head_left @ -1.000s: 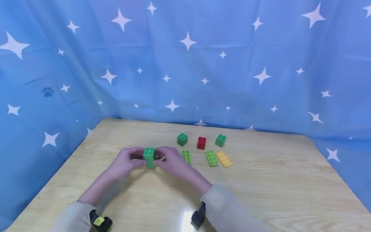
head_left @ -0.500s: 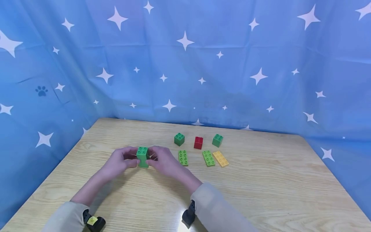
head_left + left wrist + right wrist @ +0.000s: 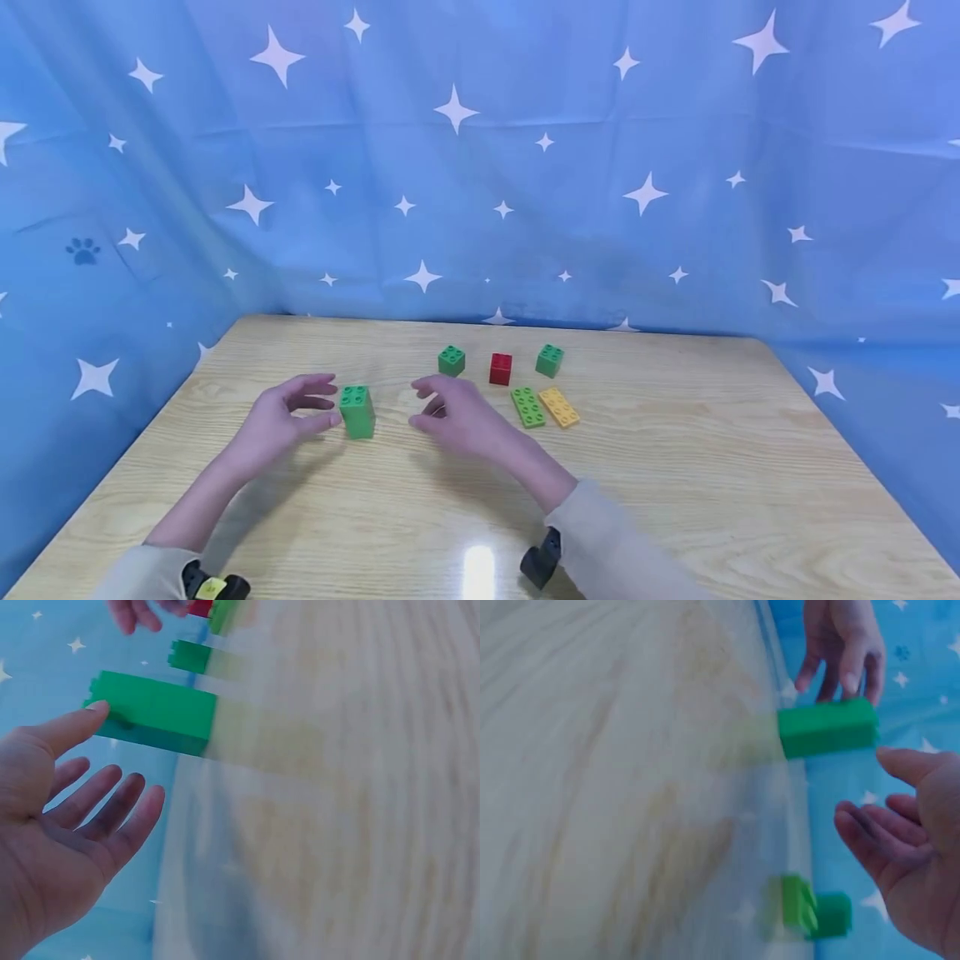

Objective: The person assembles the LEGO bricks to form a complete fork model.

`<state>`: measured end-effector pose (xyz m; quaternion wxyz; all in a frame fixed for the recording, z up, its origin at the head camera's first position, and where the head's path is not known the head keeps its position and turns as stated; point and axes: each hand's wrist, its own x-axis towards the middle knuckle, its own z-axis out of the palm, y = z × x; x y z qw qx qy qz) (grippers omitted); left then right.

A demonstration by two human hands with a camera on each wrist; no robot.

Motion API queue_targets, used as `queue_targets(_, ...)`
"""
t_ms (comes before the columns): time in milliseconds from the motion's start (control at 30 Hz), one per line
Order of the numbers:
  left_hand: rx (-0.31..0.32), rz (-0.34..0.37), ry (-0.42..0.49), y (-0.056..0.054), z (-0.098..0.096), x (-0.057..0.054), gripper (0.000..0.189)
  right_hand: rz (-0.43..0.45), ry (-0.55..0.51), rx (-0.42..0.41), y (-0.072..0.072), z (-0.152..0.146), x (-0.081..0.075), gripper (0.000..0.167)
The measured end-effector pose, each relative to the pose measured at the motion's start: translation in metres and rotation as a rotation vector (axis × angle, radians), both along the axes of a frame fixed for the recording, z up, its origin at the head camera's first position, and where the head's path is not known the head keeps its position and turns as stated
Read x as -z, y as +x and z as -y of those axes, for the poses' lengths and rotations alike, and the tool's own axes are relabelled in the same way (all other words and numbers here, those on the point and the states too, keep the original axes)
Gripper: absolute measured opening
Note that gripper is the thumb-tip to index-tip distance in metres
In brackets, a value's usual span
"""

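Note:
A tall green block [image 3: 357, 414] of toy building bricks, with studs on top, stands upright on the table. My left hand [image 3: 273, 423] is just left of it, fingers spread and slightly bent. In the left wrist view its thumb overlaps the block's studded end; whether it touches I cannot tell. My right hand [image 3: 467, 419] hovers to the block's right, a gap between them, with loosely bent fingers and nothing held. Close to the right hand in the right wrist view are a lime plate [image 3: 798, 904] and a green brick [image 3: 832, 915], both blurred.
Along the back of the wooden table [image 3: 675, 467] sit a green brick [image 3: 452, 361], a red brick [image 3: 500, 369] and another green brick [image 3: 550, 361]. Before them lie a lime plate [image 3: 528, 407] and a yellow plate [image 3: 558, 407]. A blue star-patterned cloth [image 3: 480, 167] hangs behind.
Both hands have let go of the green block, which stays standing. The right hand has drawn away to the right and now covers one lime plate in the head view. The head view has shifted slightly.

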<state>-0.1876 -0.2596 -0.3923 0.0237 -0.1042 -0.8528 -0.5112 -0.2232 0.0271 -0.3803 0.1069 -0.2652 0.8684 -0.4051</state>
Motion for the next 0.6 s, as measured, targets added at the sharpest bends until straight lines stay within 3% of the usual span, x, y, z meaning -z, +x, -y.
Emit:
queue_targets(133, -0.048, -0.096, -0.035, 0.002, -0.006, -0.012, 0.066, -0.041, -0.018, 0.031, 0.003, -0.023, -0.01, 0.049)
queue_targets(300, -0.088, -0.227, 0.039, 0.007, -0.025, -0.026, 0.058, -0.081, -0.064, 0.071, 0.005, -0.053, -0.021, 0.047)
queue_targets(467, -0.061, -0.332, 0.155, 0.016, -0.051, -0.035, 0.05, -0.104, -0.078, 0.154, 0.007, -0.082, -0.023, 0.046)
queue_targets(600, -0.024, -0.356, 0.19, 0.017, -0.072, -0.037, 0.044, -0.116, -0.033, 0.283, 0.01, -0.098, -0.011, 0.047)
